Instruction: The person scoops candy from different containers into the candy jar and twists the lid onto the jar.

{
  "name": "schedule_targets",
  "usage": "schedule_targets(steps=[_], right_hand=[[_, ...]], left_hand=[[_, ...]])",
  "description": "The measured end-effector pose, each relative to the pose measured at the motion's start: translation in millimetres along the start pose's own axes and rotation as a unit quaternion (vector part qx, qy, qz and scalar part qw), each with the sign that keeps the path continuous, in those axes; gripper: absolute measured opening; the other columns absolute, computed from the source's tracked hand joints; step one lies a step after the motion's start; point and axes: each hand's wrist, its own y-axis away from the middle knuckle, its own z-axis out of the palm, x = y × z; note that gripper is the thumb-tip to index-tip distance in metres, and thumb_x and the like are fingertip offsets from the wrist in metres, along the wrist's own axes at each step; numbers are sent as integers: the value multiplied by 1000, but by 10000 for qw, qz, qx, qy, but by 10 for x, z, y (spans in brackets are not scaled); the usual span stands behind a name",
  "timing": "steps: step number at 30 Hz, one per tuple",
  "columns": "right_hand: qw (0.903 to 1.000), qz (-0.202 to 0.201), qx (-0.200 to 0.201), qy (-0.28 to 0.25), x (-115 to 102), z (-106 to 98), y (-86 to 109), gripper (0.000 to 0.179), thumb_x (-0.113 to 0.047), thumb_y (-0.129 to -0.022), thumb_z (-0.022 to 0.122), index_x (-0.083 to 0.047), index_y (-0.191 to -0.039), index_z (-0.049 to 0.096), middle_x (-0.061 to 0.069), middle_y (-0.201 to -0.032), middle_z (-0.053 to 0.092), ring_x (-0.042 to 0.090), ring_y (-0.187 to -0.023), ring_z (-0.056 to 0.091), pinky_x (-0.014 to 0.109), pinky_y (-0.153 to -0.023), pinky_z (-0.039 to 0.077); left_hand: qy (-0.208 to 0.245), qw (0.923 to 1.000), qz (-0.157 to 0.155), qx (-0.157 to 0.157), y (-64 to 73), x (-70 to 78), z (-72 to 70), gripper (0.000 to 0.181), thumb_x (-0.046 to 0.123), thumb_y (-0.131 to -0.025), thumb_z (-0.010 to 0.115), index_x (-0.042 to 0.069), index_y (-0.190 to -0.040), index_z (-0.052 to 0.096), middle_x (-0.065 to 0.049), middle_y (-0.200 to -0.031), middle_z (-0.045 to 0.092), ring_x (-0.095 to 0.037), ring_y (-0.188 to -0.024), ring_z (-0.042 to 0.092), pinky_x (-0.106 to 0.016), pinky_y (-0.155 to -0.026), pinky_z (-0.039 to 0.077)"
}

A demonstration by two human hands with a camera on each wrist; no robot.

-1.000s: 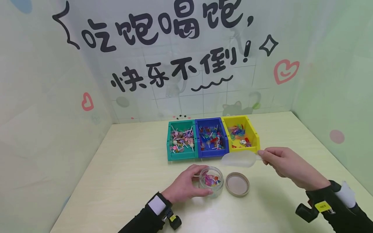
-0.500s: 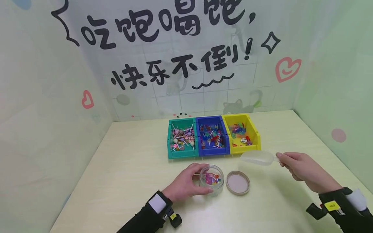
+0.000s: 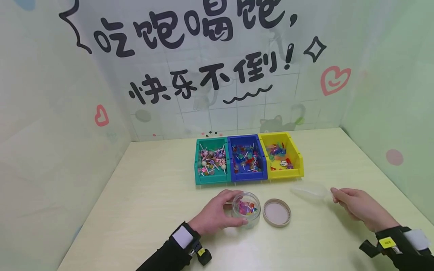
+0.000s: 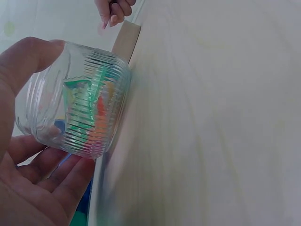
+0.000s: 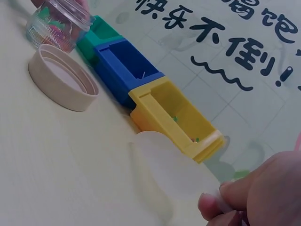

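Observation:
My left hand (image 3: 220, 212) grips a clear ribbed glass jar (image 4: 75, 101) from its left side, thumb and fingers around it. Brightly wrapped candies (image 3: 246, 207) lie inside the jar, whose mouth is uncovered. Off to the right, my right hand (image 3: 364, 207) pinches the handle of a translucent white scoop (image 3: 310, 191), its bowl pointing left, low over the table in front of the yellow bin. Nothing shows in the scoop's bowl (image 5: 171, 165). Between the two hands a pale round lid (image 3: 277, 213) rests on the table beside the jar, its hollow side up.
Three joined bins stand behind the jar: a green bin (image 3: 213, 181) with lollipops, a blue bin (image 3: 249, 177) with more small lollipops, and a yellow bin (image 3: 286, 173) with wrapped candies. Printed walls enclose the wooden table (image 3: 152, 180) at the back and both sides.
My right hand has drawn the scoop right and toward me, away from above the lid and the bins' front, and lowered it. The left hand and jar have stayed in place.

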Motion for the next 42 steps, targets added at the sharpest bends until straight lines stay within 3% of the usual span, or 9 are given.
schedule_targets(steps=[5, 12, 20, 23, 26, 29, 32, 36, 42], right_hand=[[9992, 299, -14, 271, 31, 2, -19, 58, -52, -116, 49, -1, -120, 75, -5, -77, 48, 13, -66, 43, 28, -57, 34], [9988, 418, -75, 229, 67, 21, -27, 69, -59, -112, 53, 2, -137, 73, -3, -100, 74, 15, -72, 52, 27, -59, 38], [9980, 404, 244, 419, 32, -41, 16, 86, -65, -112, 48, 10, -153, 53, 2, -89, 56, 17, -71, 48, 31, -62, 37], [9978, 234, 509, 344, -39, -94, 43, 92, -67, -111, 45, 11, -159, 42, 13, -108, 61, 18, -76, 51, 30, -66, 42], [9965, -100, 760, 326, -166, -75, 71, 92, -67, -112, 43, 9, -163, 37, 30, -138, 58, 27, -97, 61, 28, -73, 51], [9952, -425, 828, 316, -341, 32, 94, 86, -65, -113, 44, 4, -165, 38, 34, -156, 50, 37, -121, 59, 28, -80, 55], [9953, -608, 684, 306, -525, 208, 106, 84, -63, -113, 48, 0, -166, 39, 31, -161, 49, 43, -132, 56, 32, -88, 57], [9937, -920, 379, 508, -708, 477, 121, 81, -58, -111, 58, 0, -164, 42, 27, -161, 51, 42, -136, 56, 42, -96, 59], [9877, -1290, -128, 872, -779, 855, 111, 82, -51, -102, 76, 0, -160, 47, 24, -158, 55, 35, -132, 57, 39, -94, 55]], left_hand=[[-1, 10000, 10, -19, -3, 13, -10, 76, 26, -89, 94, 16, -156, 59, -4, -150, 60, -24, -136, 63, -30, -115, 55], [7, 10000, -18, -23, -4, 20, -11, 76, 25, -89, 94, 16, -156, 59, -4, -150, 60, -25, -137, 63, -32, -116, 55], [9, 10000, 10, -1, -5, -1, 6, 76, 25, -88, 95, 16, -156, 60, -3, -150, 61, -24, -136, 63, -32, -116, 55], [28, 10000, 11, -5, -3, -8, 8, 76, 25, -88, 94, 17, -156, 60, -4, -150, 60, -24, -136, 63, -31, -116, 55], [81, 10000, -3, -9, 2, -8, 8, 75, 24, -89, 94, 17, -155, 60, -4, -151, 60, -23, -136, 63, -30, -116, 55], [108, 9999, -16, 5, 8, -6, 5, 75, 24, -89, 94, 17, -155, 61, -3, -151, 60, -23, -135, 63, -30, -115, 55], [114, 9999, -20, 21, 13, 3, -1, 74, 24, -89, 94, 16, -155, 61, -4, -152, 60, -22, -135, 62, -30, -115, 55], [135, 9999, -15, 25, 13, 1, -2, 74, 24, -89, 94, 15, -155, 61, -4, -152, 59, -22, -136, 62, -29, -116, 55], [170, 9999, 4, 10, 13, 4, 7, 75, 23, -89, 94, 15, -156, 60, -5, -152, 59, -24, -136, 63, -27, -115, 55]])
